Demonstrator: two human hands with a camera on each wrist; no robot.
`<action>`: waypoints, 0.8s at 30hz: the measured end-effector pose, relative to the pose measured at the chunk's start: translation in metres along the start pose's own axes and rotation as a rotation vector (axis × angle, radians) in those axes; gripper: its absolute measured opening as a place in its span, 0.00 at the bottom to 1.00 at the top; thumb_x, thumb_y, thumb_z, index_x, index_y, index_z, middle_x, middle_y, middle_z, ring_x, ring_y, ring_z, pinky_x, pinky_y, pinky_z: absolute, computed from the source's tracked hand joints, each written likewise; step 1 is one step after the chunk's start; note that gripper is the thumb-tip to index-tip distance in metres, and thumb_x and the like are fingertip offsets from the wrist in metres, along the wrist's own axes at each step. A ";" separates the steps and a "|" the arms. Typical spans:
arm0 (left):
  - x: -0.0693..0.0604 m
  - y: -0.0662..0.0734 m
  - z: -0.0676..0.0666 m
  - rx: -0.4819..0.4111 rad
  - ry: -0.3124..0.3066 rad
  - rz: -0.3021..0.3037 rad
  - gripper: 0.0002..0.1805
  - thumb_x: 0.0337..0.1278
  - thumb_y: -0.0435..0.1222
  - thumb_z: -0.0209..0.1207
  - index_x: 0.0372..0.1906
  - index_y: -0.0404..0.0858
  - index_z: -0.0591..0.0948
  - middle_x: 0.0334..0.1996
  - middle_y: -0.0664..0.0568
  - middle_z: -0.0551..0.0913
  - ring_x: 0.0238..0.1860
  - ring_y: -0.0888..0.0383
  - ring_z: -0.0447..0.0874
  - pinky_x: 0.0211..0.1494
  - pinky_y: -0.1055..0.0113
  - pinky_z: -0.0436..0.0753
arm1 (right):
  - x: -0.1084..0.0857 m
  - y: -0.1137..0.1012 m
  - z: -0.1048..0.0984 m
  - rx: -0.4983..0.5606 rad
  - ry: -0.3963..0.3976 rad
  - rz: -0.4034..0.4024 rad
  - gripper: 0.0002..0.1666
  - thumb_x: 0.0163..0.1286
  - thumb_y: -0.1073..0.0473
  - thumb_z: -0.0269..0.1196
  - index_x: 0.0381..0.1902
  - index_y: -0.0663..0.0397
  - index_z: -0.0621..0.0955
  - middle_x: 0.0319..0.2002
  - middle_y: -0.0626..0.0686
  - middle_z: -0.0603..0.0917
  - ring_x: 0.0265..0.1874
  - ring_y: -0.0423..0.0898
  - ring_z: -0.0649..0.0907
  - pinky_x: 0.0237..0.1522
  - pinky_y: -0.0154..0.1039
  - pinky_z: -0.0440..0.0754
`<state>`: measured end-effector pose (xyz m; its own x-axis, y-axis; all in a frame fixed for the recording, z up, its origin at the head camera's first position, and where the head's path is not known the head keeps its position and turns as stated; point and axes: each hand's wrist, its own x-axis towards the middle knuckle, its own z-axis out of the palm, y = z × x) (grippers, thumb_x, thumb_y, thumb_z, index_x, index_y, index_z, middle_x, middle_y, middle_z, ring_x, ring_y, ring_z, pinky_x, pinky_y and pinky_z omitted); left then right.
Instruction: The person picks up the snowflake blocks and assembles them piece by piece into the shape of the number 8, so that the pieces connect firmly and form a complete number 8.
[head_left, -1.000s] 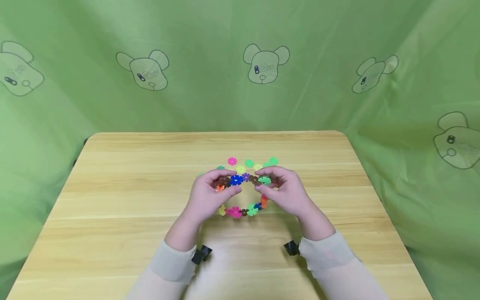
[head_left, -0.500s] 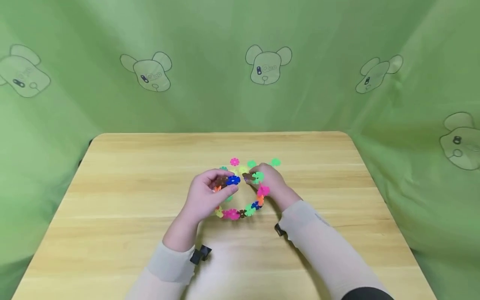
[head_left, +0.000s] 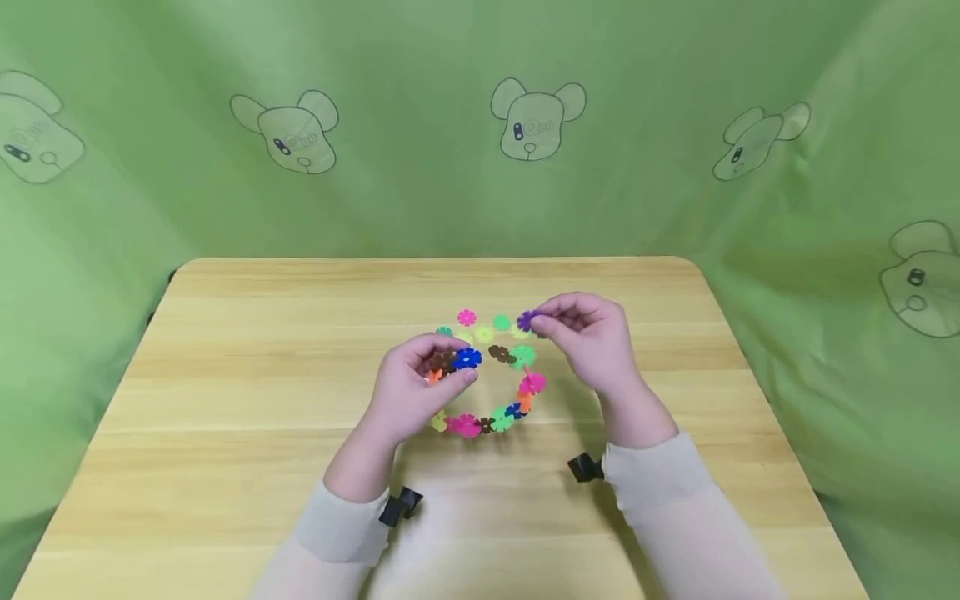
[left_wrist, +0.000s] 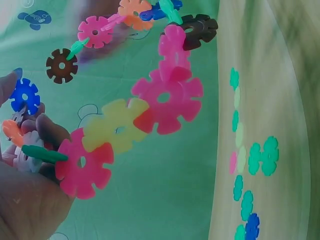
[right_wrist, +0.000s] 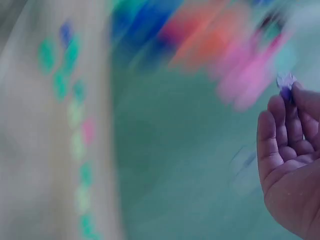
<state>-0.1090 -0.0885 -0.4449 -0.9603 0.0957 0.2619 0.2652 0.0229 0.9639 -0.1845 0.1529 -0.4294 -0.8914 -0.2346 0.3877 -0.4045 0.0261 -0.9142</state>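
Note:
A curved chain of slotted plastic flower discs hangs from my left hand (head_left: 420,387), which grips it near a blue disc (head_left: 467,358) at one end. A brown disc (head_left: 501,353) joined to a green disc (head_left: 522,357) forms the other end, apart from the blue one. Pink discs (left_wrist: 165,97) and a yellow disc (left_wrist: 117,125) lie along the chain in the left wrist view. My right hand (head_left: 596,346) pinches a loose purple disc (head_left: 528,321) between thumb and forefinger, up and right of the gap. In the right wrist view, the purple disc (right_wrist: 286,87) shows edge-on and the chain is blurred.
On the wooden table (head_left: 225,375), behind the chain, lie loose discs, among them a pink disc (head_left: 467,317), a green disc (head_left: 501,322) and a pale yellow disc (head_left: 484,333). A green curtain (head_left: 420,200) surrounds the table's back and sides.
The purple disc, earlier between the blue and brown discs, is now in my right hand. That hand has let go of the chain and moved up and right. My left hand has barely moved.

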 end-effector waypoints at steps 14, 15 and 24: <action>0.000 0.004 0.003 -0.017 -0.007 0.048 0.15 0.57 0.24 0.72 0.49 0.28 0.85 0.41 0.42 0.88 0.41 0.53 0.86 0.48 0.63 0.87 | -0.016 -0.040 0.024 -0.197 -0.165 -0.186 0.03 0.66 0.70 0.74 0.35 0.66 0.89 0.34 0.56 0.91 0.33 0.44 0.89 0.39 0.35 0.87; -0.001 0.004 0.003 -0.017 -0.006 0.049 0.15 0.57 0.24 0.72 0.49 0.28 0.85 0.42 0.42 0.88 0.41 0.53 0.86 0.48 0.63 0.87 | -0.016 -0.040 0.024 -0.198 -0.163 -0.188 0.03 0.66 0.70 0.74 0.35 0.66 0.89 0.33 0.55 0.91 0.33 0.44 0.89 0.38 0.35 0.87; -0.001 0.006 0.003 -0.014 -0.003 0.049 0.15 0.57 0.23 0.72 0.49 0.28 0.85 0.42 0.41 0.88 0.42 0.53 0.86 0.50 0.63 0.87 | -0.018 -0.041 0.025 -0.258 -0.153 -0.226 0.12 0.58 0.80 0.74 0.34 0.61 0.90 0.32 0.52 0.91 0.32 0.43 0.87 0.39 0.34 0.83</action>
<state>-0.1061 -0.0851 -0.4398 -0.9459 0.0989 0.3091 0.3110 0.0046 0.9504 -0.1465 0.1320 -0.4017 -0.7407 -0.4046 0.5363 -0.6431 0.1962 -0.7403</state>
